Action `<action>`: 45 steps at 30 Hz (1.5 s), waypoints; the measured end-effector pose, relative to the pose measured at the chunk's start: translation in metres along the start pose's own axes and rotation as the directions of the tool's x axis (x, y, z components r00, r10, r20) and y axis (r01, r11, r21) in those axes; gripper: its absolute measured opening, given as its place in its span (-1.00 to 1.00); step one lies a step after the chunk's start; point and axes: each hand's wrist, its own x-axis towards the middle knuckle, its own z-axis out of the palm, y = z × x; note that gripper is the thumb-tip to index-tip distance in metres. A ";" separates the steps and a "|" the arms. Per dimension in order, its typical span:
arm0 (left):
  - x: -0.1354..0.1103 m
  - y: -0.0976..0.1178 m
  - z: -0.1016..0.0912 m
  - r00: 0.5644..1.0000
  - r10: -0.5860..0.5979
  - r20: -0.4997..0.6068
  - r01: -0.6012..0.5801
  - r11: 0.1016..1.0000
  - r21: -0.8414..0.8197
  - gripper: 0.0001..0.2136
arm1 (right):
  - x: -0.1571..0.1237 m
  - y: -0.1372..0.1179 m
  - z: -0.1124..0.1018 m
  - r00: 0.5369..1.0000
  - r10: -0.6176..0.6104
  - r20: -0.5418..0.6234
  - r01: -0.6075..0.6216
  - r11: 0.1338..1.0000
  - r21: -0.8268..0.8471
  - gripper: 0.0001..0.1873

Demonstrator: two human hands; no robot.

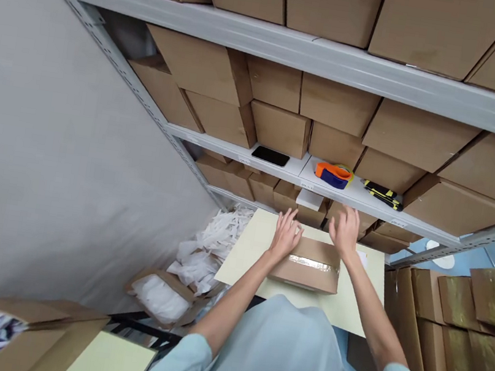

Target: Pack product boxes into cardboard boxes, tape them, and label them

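A small cardboard box [309,268] with a strip of clear tape across its top lies on a pale yellow table [247,247] in front of me. My left hand [285,236] rests on the box's left far corner, fingers spread. Over the box's right far corner is my right hand [345,231], fingers apart; it touches or hovers just above the edge. Neither hand grips anything.
A metal shelf [349,191] behind the table carries an orange and blue tape dispenser [333,175], a black phone [270,155], a yellow-black tool [384,195] and several cardboard boxes. White packing paper [204,253] is piled at left. Flat cartons [464,317] are stacked at right.
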 end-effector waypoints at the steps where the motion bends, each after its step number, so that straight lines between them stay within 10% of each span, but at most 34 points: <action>1: 0.023 0.010 -0.006 0.998 0.034 -0.045 -0.035 0.999 -0.022 -0.82 | 0.037 -0.002 -0.002 0.999 -0.029 0.021 0.029 0.999 -0.020 -0.58; 4: 0.087 0.037 -0.025 0.977 0.087 -0.194 -0.103 0.992 -0.075 -0.84 | 0.125 -0.011 -0.004 0.982 -0.063 0.179 0.085 0.989 -0.121 -0.38; 8: 0.119 0.054 -0.043 0.955 0.061 -0.291 -0.102 0.986 -0.129 -0.89 | 0.167 -0.018 0.007 0.908 0.056 0.416 0.069 0.958 -0.278 -0.45; 25: 0.018 0.079 -0.009 0.977 -0.131 -0.169 0.069 0.942 -0.329 -0.93 | 0.199 0.003 0.000 0.785 0.215 0.581 -0.017 0.945 -0.327 -0.37; 32: -0.053 0.074 -0.027 0.953 -0.207 -0.221 0.067 0.856 -0.512 -0.90 | 0.070 -0.021 -0.016 0.875 0.059 0.481 -0.145 0.979 0.143 -0.42; 36: -0.086 0.077 -0.041 0.922 -0.312 -0.231 0.125 0.801 -0.585 -0.86 | -0.044 -0.066 -0.021 0.854 0.073 0.516 -0.459 0.575 0.678 -0.27; 39: -0.103 0.083 -0.051 0.919 -0.348 -0.187 0.181 0.790 -0.585 -0.80 | -0.092 -0.100 -0.024 0.807 0.109 0.581 -0.584 0.297 0.755 -0.21; 45: -0.132 0.091 -0.070 0.925 -0.343 -0.162 0.197 0.801 -0.566 -0.79 | -0.105 -0.126 -0.035 0.730 0.096 0.676 -0.678 0.218 0.702 -0.18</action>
